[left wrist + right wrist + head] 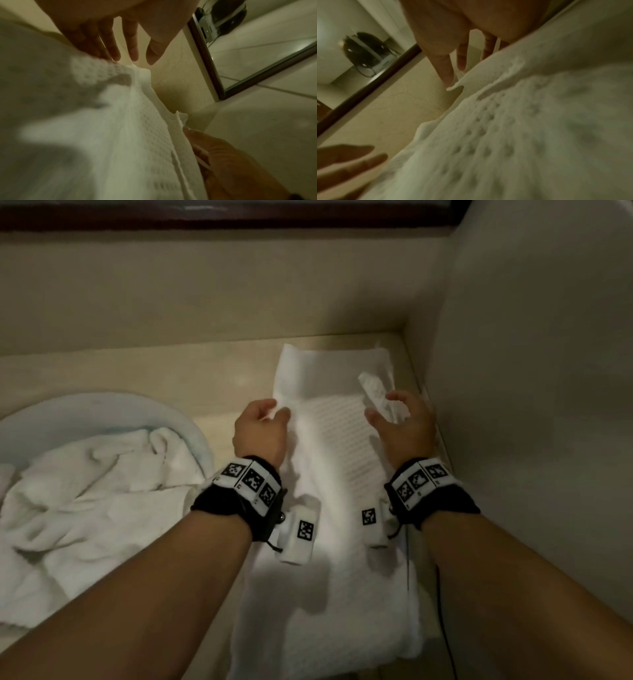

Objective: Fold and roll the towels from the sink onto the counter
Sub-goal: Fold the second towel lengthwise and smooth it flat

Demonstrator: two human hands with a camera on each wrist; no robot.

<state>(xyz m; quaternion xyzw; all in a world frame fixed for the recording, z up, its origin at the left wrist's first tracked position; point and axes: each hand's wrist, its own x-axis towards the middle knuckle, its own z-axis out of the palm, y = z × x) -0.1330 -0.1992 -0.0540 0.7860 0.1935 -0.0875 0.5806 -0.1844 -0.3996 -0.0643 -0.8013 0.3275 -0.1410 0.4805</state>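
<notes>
A white waffle-weave towel (342, 474) lies lengthwise on the beige counter (205, 378), running away from me between my hands. At its left edge my left hand (263, 422) has nearly straight fingers (118, 51), their tips touching the cloth (102, 121). My right hand (394, 416) holds the towel's right edge, with a lifted flap (373, 392) rising between thumb and fingers. In the right wrist view its index fingertip (448, 79) meets the edge of the towel (505, 135). More crumpled white towels (96, 491) fill the round sink (102, 409) at the left.
A pale wall (531, 405) rises close along the towel's right side and a low backsplash stands behind it. A dark-framed mirror (257, 60) hangs above the backsplash. Bare counter lies between the sink and the towel.
</notes>
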